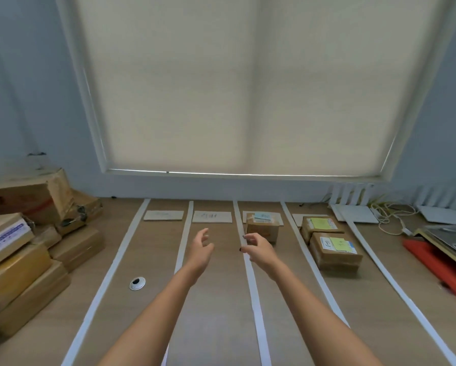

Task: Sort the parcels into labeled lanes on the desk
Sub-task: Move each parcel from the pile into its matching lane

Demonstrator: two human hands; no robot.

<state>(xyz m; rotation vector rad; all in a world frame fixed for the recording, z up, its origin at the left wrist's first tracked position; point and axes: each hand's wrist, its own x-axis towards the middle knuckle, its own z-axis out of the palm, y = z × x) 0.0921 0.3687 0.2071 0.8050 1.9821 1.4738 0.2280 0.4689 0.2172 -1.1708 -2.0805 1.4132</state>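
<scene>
Hands out over desk (216,299): left hand (201,250) & right hand (258,250) both loose-fingered, holding nothing; parcel (262,227) just beyond right.

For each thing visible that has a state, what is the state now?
Left hand: open, holding nothing.
Right hand: open, holding nothing.
Blue-note parcel: in third lane.
Two yellow-note parcels: in fourth lane.
Parcel pile: unsorted, left of lanes.
Window blind: pulled down.

- A wide window (248,85) with a drawn cream roller blind fills the wall beyond the fingers (204,233).
- Pale blue-grey walls (23,101) flank it.
- A wood-grain tabletop (216,313) lies beneath.
</scene>
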